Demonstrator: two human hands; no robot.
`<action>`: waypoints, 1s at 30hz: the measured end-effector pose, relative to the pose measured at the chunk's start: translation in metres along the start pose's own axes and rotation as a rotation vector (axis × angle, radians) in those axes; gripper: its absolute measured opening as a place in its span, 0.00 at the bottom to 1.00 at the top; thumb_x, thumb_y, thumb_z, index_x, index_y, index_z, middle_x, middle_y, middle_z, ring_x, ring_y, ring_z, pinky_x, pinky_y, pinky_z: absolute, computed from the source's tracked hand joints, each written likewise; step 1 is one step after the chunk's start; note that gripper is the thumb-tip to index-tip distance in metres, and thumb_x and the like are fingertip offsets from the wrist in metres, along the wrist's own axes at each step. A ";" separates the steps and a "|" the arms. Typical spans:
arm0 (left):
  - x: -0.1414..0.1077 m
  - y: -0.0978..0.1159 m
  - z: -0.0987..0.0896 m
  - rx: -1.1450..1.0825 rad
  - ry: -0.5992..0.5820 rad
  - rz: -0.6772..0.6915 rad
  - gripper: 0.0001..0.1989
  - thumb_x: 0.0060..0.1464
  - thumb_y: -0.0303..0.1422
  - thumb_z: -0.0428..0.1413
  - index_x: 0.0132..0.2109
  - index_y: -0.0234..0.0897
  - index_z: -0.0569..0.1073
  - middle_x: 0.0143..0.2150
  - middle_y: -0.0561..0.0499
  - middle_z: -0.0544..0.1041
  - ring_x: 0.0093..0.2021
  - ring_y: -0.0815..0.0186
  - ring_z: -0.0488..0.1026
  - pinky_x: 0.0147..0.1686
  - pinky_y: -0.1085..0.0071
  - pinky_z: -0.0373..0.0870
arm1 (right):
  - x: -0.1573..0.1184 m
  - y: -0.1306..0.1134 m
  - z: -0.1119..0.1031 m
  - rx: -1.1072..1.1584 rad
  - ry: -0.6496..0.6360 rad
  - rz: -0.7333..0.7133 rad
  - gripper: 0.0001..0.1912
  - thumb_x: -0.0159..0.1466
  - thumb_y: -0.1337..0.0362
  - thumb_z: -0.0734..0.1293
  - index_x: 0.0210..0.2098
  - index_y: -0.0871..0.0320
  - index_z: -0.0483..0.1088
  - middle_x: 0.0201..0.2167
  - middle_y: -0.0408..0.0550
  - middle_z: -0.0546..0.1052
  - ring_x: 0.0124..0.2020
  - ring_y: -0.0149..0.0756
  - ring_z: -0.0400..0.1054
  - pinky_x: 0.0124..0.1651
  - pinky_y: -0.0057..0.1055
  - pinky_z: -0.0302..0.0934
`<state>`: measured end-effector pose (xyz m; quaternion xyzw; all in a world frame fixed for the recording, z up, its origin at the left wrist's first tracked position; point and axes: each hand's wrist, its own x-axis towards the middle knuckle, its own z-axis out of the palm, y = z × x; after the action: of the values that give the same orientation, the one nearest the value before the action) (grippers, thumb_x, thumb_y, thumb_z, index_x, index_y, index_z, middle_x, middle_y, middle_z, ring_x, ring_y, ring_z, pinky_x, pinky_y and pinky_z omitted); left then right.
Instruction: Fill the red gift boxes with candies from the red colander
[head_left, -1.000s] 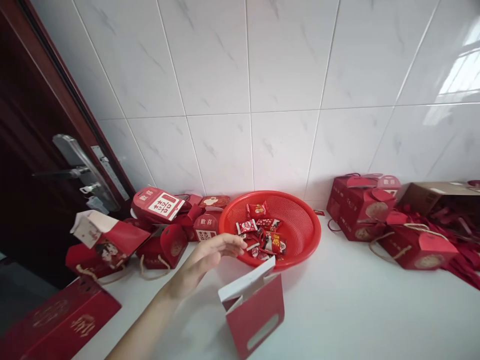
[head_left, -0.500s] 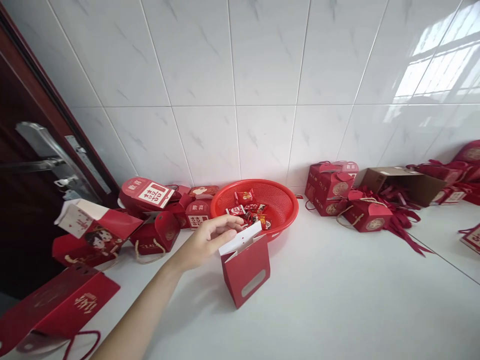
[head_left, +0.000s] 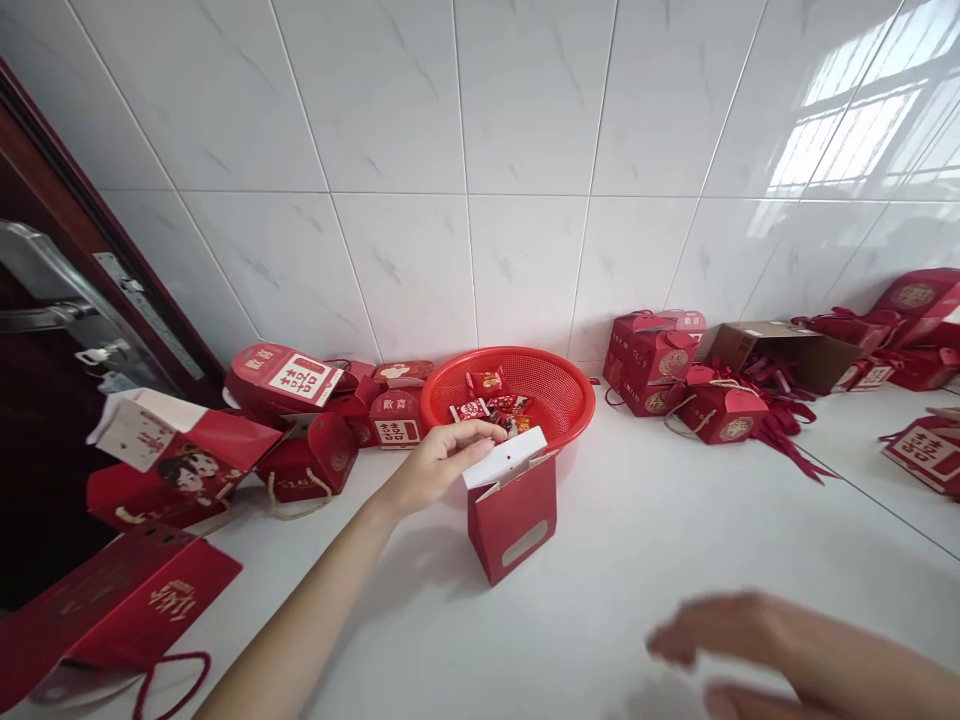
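Note:
An upright red paper gift box [head_left: 517, 515] stands on the white table, with an oval window low on its front and a raised white flap at its top. My left hand [head_left: 439, 465] is closed at the flap's left edge, thumb and fingers pinching it. Just behind, a red plastic basket [head_left: 574, 415] holds several wrapped candies [head_left: 487, 383], partly hidden by the hand and flap. At the lower right, my right hand [head_left: 742, 645] is blurred over the table, thumb apart from the fingers, with nothing visible in it.
More red gift boxes [head_left: 315, 455] cluster on the left, beside a door with a metal handle [head_left: 56, 270]. Stacked boxes [head_left: 649, 365], a cardboard box [head_left: 817, 360] and dark red ribbons [head_left: 776, 425] lie at the right. A tiled wall rises behind.
My right hand has come into view at the lower right. The gift box and my left hand have shifted slightly to the right and toward the basket.

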<state>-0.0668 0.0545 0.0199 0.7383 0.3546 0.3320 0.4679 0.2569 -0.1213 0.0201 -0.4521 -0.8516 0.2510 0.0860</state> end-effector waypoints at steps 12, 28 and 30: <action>0.007 -0.014 0.016 -0.073 -0.060 -0.006 0.14 0.60 0.40 0.56 0.44 0.38 0.81 0.49 0.46 0.81 0.49 0.57 0.73 0.50 0.64 0.67 | 0.187 0.033 -0.048 0.108 0.408 -0.002 0.13 0.67 0.61 0.60 0.35 0.59 0.74 0.35 0.50 0.80 0.36 0.38 0.72 0.41 0.34 0.65; -0.005 -0.011 0.013 -0.083 -0.038 -0.019 0.16 0.57 0.42 0.61 0.47 0.37 0.81 0.43 0.47 0.80 0.40 0.63 0.74 0.41 0.69 0.71 | 0.261 0.090 -0.063 0.128 0.314 -0.085 0.10 0.65 0.62 0.64 0.38 0.57 0.78 0.38 0.49 0.82 0.40 0.41 0.74 0.45 0.36 0.65; -0.003 -0.009 0.006 -0.102 -0.080 -0.010 0.21 0.58 0.46 0.61 0.51 0.37 0.79 0.44 0.45 0.80 0.41 0.61 0.75 0.43 0.67 0.72 | 0.269 0.088 -0.064 0.095 0.292 -0.058 0.11 0.66 0.62 0.63 0.41 0.57 0.78 0.39 0.49 0.82 0.41 0.41 0.74 0.46 0.36 0.64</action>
<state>-0.0650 0.0517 0.0093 0.7243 0.3219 0.3178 0.5205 0.1900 0.1609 0.0089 -0.4543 -0.8299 0.2199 0.2376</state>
